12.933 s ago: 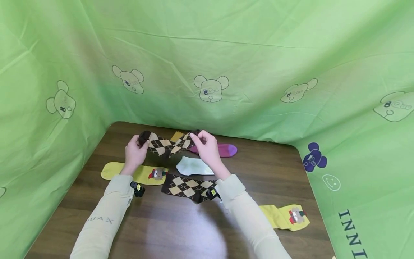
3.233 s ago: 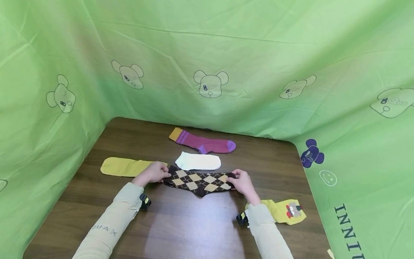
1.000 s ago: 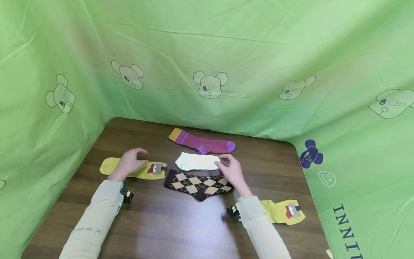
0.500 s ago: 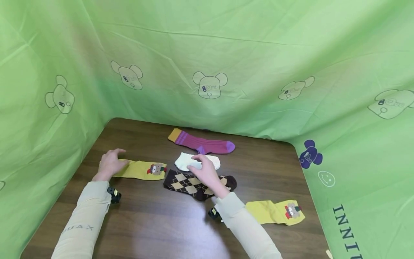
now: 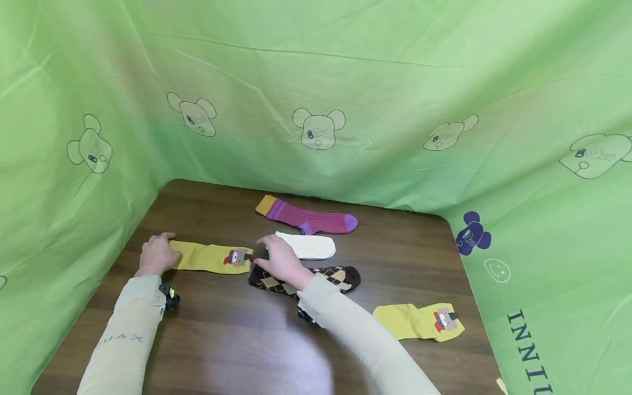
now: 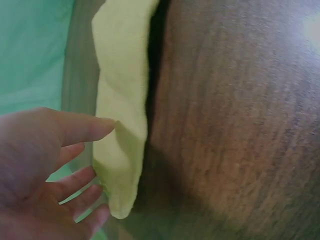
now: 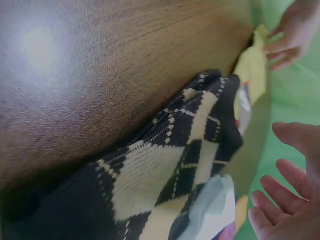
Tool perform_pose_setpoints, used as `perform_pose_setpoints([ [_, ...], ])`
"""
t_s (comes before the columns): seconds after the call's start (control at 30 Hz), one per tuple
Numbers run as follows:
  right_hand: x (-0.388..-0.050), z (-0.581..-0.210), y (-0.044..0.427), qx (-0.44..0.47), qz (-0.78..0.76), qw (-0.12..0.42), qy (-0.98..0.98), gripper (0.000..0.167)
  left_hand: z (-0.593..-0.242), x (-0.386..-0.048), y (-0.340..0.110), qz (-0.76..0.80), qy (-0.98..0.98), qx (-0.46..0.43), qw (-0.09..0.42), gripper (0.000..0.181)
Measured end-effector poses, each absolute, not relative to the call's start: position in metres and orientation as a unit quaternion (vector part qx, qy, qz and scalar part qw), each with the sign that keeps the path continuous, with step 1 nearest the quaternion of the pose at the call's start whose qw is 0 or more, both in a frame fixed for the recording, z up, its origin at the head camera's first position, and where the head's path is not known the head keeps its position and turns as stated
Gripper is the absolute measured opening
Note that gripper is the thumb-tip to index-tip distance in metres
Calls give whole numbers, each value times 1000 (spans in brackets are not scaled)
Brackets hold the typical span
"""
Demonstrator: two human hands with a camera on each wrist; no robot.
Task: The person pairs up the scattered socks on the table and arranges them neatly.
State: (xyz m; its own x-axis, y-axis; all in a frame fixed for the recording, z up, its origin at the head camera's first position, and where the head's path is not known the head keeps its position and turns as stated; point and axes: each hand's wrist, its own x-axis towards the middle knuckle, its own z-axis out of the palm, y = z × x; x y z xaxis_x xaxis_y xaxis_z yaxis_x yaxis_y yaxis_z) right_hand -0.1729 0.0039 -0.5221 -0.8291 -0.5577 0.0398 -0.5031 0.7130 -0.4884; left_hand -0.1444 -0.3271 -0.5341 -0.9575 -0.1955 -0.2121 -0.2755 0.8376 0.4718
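At the left end of a yellow sock (image 5: 207,258) with a bear print is my left hand (image 5: 157,255). In the left wrist view its thumb (image 6: 102,128) lies over the sock's edge, and the loosely bent fingers are beside it without a clear grip. My right hand (image 5: 282,262) hovers over the left end of a brown argyle sock (image 5: 338,274), near the yellow sock's printed end. Thumb and fingers are spread with nothing between them, as the right wrist view shows of the right hand (image 7: 295,185). The right forearm hides part of the argyle sock.
A white sock (image 5: 316,248) lies just behind the argyle one. Farther back is a magenta sock (image 5: 323,220) with an orange cuff. Another yellow sock (image 5: 405,322) lies front right on the wooden table (image 5: 237,340). Green cloth (image 5: 375,181) hangs around the table.
Earlier both hands held an argyle sock, then laid it over the other one. Since then the left hand has moved left to the yellow sock's end, and the right hand has crossed leftward over the white sock.
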Motion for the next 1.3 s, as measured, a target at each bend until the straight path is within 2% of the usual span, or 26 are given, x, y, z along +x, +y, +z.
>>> perform_pose_setpoints([
  [0.2,-175,-530,-21,-301,-189,56,933,50,-538,-144,-331,250,958,-120,78,67],
  [0.4,-168,-540,-35,-319,-136,43,937,53,-532,-143,-331,230,959,-109,124,67],
  [0.5,-165,-545,-38,-326,-118,34,937,55,-530,-141,-332,226,958,-108,139,62],
  [0.7,-165,-549,-37,-335,-94,-15,938,43,-527,-138,-331,221,960,-102,138,48],
  [0.87,-165,-553,-37,-331,-82,-22,940,48,-526,-137,-332,227,956,-108,150,40],
  [0.93,-165,-554,-37,-335,-86,-28,938,43,-526,-137,-332,230,954,-112,155,38],
  [1.13,-161,-552,-37,-354,-102,-35,929,14,-530,-133,-331,253,950,-126,136,31],
  [1.3,-159,-549,-38,-344,-162,-24,925,11,-530,-130,-332,267,949,-129,111,25],
])
